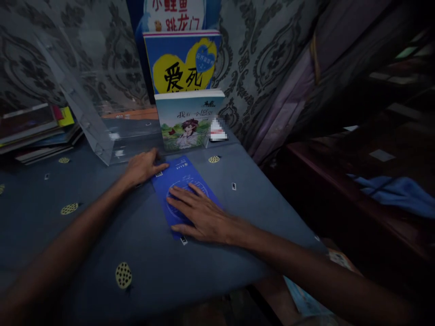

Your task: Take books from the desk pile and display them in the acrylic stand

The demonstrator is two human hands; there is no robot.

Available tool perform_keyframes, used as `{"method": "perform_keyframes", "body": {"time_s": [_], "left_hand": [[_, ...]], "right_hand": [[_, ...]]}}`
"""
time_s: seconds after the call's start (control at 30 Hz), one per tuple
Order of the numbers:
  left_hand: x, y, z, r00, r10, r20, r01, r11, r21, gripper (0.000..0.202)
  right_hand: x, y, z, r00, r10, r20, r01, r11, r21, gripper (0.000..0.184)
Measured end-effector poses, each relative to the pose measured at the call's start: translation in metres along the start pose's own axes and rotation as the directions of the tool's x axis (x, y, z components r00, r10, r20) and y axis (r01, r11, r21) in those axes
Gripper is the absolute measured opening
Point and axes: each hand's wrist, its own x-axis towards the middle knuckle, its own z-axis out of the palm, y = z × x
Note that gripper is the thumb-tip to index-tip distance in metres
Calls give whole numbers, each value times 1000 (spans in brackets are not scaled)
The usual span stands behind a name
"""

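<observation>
Bare forearms point(288, 246) reach in from both lower corners over a blue-grey counter point(98, 240), with a yellow dotted print point(123, 275) showing on its surface between them. At their ends the hands lie apart from each other, the right one nearer the camera. The right hand point(202, 215) is pressed flat, fingers spread, across the middle of a thin blue booklet point(180, 173), which lies on the counter under it. The left hand point(144, 166) rests at the booklet's upper left corner, thumb laid over that corner and forefinger held away from it. Just beyond both hands stands a teal book point(190, 122) with a drawn figure on its cover; behind it rise a blue-and-yellow book point(185, 59) and a taller blue one point(212, 16). Left of these, past the left hand, is a clear plastic stand point(73, 93), and farther left a pile of books point(30, 127). Well off to the right hand's side, blue cloth point(401, 194) lies beyond a dark red edge point(316, 176).
</observation>
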Motion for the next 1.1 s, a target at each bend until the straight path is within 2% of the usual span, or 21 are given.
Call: {"method": "perform_keyframes", "body": {"time_s": [0.07,0.1,0.17,0.23,0.33,0.4,0.47,0.57,0.63,0.7,0.77,0.8,0.83,0.9,0.93,0.97,1.03,1.1], "left_hand": [[-1,-7,-6,994,35,103,-4,961,-278,43],[-3,-10,-9,985,60,165,19,899,-437,46],[-8,-10,-16,956,110,271,111,722,-683,54],[-13,-5,-23,933,161,322,180,566,-805,46],[-22,10,-34,934,239,266,149,417,-897,24],[-29,22,-43,949,278,148,50,332,-942,25],[-39,35,-53,955,295,23,-63,278,-959,35],[-53,49,-68,953,284,-105,-196,314,-929,47],[-59,54,-76,934,328,-138,-261,369,-892,47],[-60,55,-76,902,420,-101,-296,429,-854,54],[-59,54,-64,859,511,24,-290,526,-800,61],[-58,53,-55,832,544,111,-285,590,-755,64],[-58,52,-42,796,572,200,-293,653,-698,65],[-58,53,-14,737,578,351,-357,773,-524,67],[-59,53,1,718,583,380,-419,799,-432,68],[-59,54,14,722,577,381,-466,813,-348,68],[-55,54,35,760,557,335,-513,831,-217,66],[-45,51,45,800,531,280,-519,846,-120,68]], "right_hand": [[-1,-1,-2,997,69,-38,-69,998,1,73],[0,-2,-2,994,97,-48,-97,995,2,77],[0,-5,-3,989,136,-52,-136,991,6,85],[1,-10,-1,986,162,-45,-162,987,19,96],[-1,-19,-3,972,212,-106,-206,976,66,98],[-6,-25,-10,949,244,-197,-219,965,141,81],[-13,-31,-25,915,293,-279,-221,940,260,58],[-22,-35,-50,815,432,-387,-215,845,490,34],[-25,-29,-58,759,531,-378,-184,731,657,29],[-25,-13,-54,776,575,-260,-168,585,794,34],[-23,7,-42,809,575,-120,-221,487,845,40],[-23,17,-35,801,590,-99,-262,495,828,42],[-22,26,-29,788,608,-103,-322,548,772,40],[-23,38,-22,750,639,-170,-450,681,578,38],[-23,40,-20,739,642,-205,-502,728,467,37],[-24,40,-21,736,636,-233,-538,757,370,36],[-24,37,-23,746,619,-247,-572,785,240,35],[-24,32,-25,755,614,-230,-593,790,159,36]]}}
